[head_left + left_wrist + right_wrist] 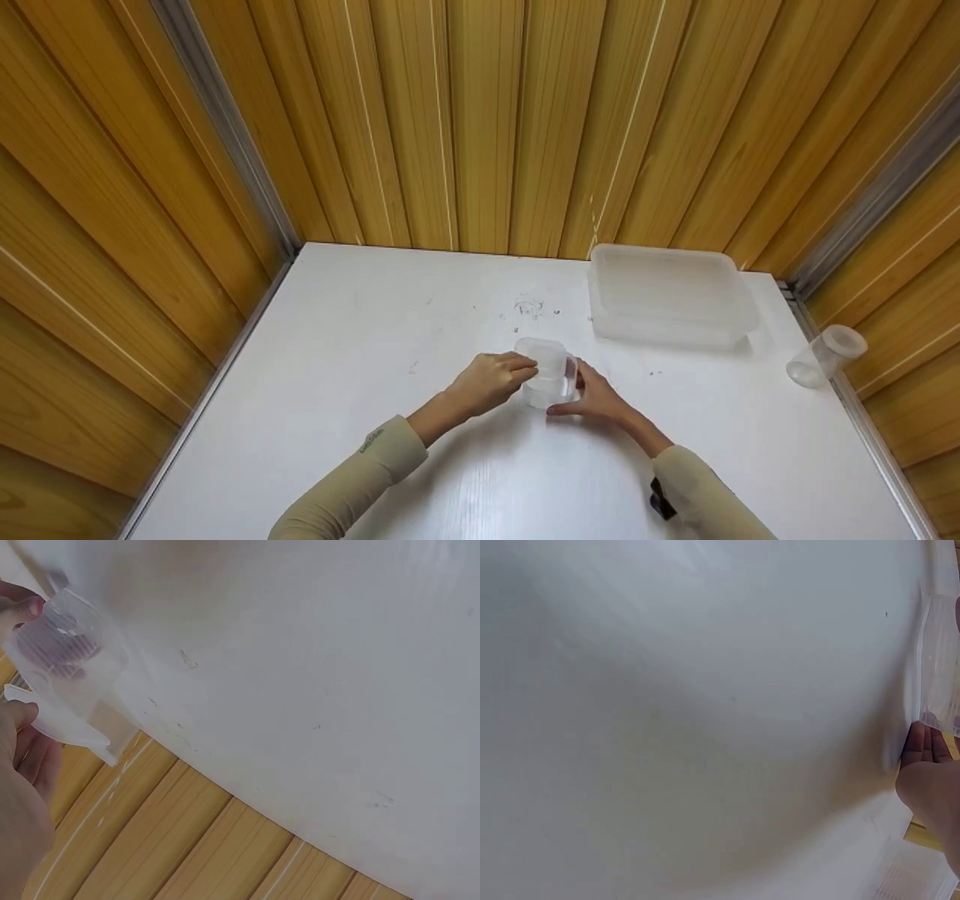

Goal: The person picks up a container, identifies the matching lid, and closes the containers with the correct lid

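Note:
Near the middle of the table, a small clear plastic container (550,391) is between my two hands. My left hand (486,382) pinches its translucent lid (541,351), which stands tilted up from the container's rim. In the left wrist view, a gap shows between the lid (64,720) and the container (90,637). My right hand (598,397) holds the container from the right, thumb at the near side and fingers behind. At the right wrist view's edge, the right hand (928,784) grips the container (937,664), partly cut off by the frame.
A large translucent lidded box (671,292) stands at the back right of the white table (360,322). Nearer the right edge is a clear cylindrical jar (825,356) with a whitish lid. Wood-panelled walls (480,127) enclose the table's back and sides.

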`<state>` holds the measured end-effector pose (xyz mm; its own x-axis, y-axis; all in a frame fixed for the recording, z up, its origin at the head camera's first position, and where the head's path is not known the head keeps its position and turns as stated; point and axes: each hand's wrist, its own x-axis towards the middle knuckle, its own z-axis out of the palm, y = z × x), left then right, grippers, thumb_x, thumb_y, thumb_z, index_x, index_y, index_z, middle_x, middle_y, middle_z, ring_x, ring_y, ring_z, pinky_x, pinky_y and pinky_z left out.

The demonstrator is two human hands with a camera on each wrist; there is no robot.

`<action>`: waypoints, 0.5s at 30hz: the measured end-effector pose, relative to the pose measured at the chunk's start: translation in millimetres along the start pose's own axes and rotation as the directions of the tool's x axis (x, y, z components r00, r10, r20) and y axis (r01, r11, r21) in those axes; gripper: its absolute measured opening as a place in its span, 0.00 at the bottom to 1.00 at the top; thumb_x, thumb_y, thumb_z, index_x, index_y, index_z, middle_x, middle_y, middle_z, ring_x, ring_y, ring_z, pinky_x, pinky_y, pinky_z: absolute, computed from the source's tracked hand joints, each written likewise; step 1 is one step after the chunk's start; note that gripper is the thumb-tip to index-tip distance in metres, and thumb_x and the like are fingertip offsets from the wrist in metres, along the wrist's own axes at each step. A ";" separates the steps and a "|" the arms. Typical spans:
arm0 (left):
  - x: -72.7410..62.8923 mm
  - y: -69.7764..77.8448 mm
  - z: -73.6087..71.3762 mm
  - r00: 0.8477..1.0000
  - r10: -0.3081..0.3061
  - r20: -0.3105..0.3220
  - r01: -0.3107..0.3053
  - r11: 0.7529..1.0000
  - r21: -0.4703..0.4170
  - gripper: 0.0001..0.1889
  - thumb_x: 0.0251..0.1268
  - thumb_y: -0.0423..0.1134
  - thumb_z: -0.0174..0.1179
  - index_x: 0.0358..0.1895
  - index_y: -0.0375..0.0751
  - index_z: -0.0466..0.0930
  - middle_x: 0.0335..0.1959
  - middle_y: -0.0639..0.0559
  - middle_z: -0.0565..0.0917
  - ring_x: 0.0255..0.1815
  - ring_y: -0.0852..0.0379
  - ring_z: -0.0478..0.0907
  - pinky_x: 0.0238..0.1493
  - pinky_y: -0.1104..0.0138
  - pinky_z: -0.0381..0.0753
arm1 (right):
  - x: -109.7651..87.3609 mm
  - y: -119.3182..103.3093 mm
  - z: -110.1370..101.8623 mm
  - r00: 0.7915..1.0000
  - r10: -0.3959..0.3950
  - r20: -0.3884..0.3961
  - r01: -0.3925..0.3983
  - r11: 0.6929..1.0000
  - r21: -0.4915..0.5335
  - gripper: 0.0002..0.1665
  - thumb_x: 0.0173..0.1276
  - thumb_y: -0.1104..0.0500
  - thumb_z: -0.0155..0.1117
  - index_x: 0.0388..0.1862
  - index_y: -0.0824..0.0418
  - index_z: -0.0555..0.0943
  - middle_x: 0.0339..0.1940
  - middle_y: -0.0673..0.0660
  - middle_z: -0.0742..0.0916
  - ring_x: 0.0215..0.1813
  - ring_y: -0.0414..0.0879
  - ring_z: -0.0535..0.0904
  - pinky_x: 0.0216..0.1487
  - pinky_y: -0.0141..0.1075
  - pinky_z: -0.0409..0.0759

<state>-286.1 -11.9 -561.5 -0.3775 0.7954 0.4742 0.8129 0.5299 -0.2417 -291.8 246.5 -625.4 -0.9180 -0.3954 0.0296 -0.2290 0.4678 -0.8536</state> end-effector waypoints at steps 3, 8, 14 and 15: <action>2.4 3.3 2.0 0.999 0.051 0.003 -0.051 0.997 0.063 0.12 0.64 0.34 0.67 0.49 0.49 0.87 0.51 0.59 0.89 0.51 0.62 0.87 0.46 0.72 0.87 | 1.4 -0.1 -1.4 1.000 0.013 -0.009 -0.013 1.000 0.000 0.62 0.50 0.52 0.86 0.77 0.68 0.61 0.62 0.64 0.82 0.55 0.51 0.81 0.60 0.44 0.76; 4.2 9.9 4.0 0.994 0.092 0.061 -0.098 0.989 0.111 0.12 0.63 0.37 0.68 0.50 0.51 0.86 0.53 0.60 0.87 0.54 0.63 0.84 0.48 0.73 0.86 | 1.7 -0.4 -2.6 1.000 0.031 -0.002 -0.031 1.000 -0.002 0.61 0.51 0.52 0.85 0.77 0.69 0.61 0.61 0.65 0.82 0.54 0.52 0.82 0.58 0.44 0.78; 3.7 11.6 5.3 0.997 0.050 0.065 -0.050 0.999 0.001 0.14 0.67 0.41 0.67 0.54 0.52 0.86 0.56 0.60 0.87 0.57 0.63 0.83 0.54 0.71 0.84 | 0.9 -0.4 -1.7 0.998 0.056 0.007 -0.056 0.998 0.002 0.63 0.52 0.50 0.84 0.79 0.69 0.58 0.63 0.65 0.81 0.59 0.56 0.83 0.63 0.49 0.78; 3.8 10.4 5.8 0.999 0.021 0.046 -0.019 0.998 -0.052 0.14 0.68 0.41 0.67 0.55 0.51 0.86 0.57 0.59 0.87 0.58 0.62 0.83 0.54 0.70 0.84 | 0.7 -0.1 -1.5 0.999 0.053 0.006 -0.054 0.999 0.009 0.63 0.52 0.50 0.84 0.78 0.69 0.58 0.63 0.65 0.81 0.59 0.56 0.83 0.62 0.49 0.78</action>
<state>-281.6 -1.7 -567.2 -0.3799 0.8190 0.4299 0.8419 0.4987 -0.2062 -293.0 247.3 -624.5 -0.9269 -0.3748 -0.0193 -0.1765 0.4809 -0.8588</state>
